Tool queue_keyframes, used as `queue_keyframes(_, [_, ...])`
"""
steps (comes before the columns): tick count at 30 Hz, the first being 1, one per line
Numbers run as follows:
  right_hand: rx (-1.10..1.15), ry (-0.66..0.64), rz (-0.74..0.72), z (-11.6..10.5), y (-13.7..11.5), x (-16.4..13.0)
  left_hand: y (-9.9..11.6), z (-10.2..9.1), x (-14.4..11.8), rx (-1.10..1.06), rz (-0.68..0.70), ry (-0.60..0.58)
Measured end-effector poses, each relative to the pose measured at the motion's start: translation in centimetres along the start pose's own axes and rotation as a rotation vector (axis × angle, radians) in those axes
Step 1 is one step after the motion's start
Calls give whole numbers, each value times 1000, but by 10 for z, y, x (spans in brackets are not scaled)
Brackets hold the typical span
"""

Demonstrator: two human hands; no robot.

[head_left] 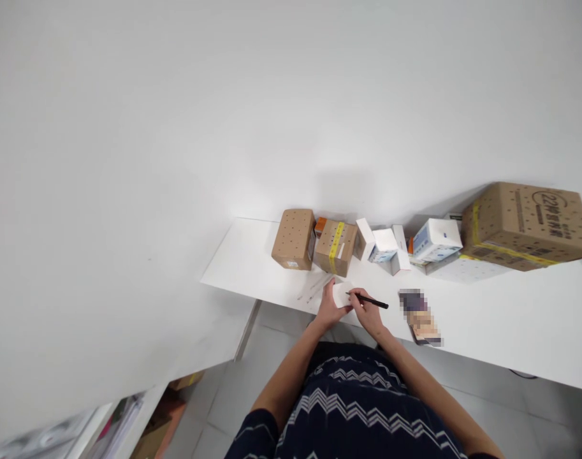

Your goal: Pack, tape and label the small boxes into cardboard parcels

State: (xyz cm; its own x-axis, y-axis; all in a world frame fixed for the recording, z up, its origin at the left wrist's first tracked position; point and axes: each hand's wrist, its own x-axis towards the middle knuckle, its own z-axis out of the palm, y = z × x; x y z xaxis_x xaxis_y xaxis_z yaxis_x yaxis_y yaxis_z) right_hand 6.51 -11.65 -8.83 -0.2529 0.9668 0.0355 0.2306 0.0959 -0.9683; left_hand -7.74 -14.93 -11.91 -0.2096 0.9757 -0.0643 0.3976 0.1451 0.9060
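Note:
My left hand is closed around the edge of a small white box or pad; which of the two I cannot tell. A black pen is gripped in my right hand, its tip at the right part of that white surface. Both hands are over the front edge of the white table. Just left of my left hand lie some thin, pale, clear-looking strips or sticks, too faint to name. Behind my hands stands a small cardboard box with yellow tape.
Another cardboard box stands left of the taped one. Several white cartons line the wall to the right, beside a large cardboard box. A pixelated phone-like object lies right of my hands. Shelves are at lower left.

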Motion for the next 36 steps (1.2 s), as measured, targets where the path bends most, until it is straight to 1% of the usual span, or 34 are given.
queue_keyframes(5, [-121, 4, -53, 2, -1, 1, -1, 0, 0, 14, 4, -10])
queue_keyframes(9, [-183, -33, -59, 3, -4, 3, 0, -1, 0, 22, 9, -17])
queue_keyframes(13, [-202, -38, -48, 2, -8, 5, 1, -1, 1, 18, -12, -22])
queue_keyframes(16, [-177, -39, -32, 1, -10, 6, 0, -1, 1, 4, -18, -17])
queue_keyframes(18, [-122, -38, 5, 1, -11, 6, 0, 0, 1, -12, -19, -13])
queue_keyframes(20, [-18, -8, 86, 1, -10, 6, 0, -1, 0, -21, -21, -6])
queue_keyframes(22, [113, 63, 196, -2, -9, 6, 1, -2, -1, -17, -13, -4])
queue_keyframes(24, [187, 156, 294, -8, -5, 6, 2, -3, -1, -11, -2, -9])
queue_keyframes(25, [170, 196, 332, -12, -1, 7, 2, -3, -2, -11, 2, -13])
queue_keyframes(26, [94, 209, 365, -17, 3, 7, 2, -4, -2, -12, 2, -17])
queue_keyframes(27, [-22, 190, 396, -23, 9, 8, 2, -4, -2, -14, 1, -19])
queue_keyframes(29, [-279, 89, 456, -33, 24, 10, 2, -3, -2, -20, -8, -14])
queue_keyframes(31, [-445, -23, 511, -41, 41, 10, 1, -2, -1, -37, -15, -3])
queue_keyframes(33, [-497, -70, 568, -46, 57, 9, 2, -2, -1, -49, -14, 7])
queue_keyframes(36, [-565, -88, 650, -51, 73, 6, 3, -2, -1, -32, -19, 4])
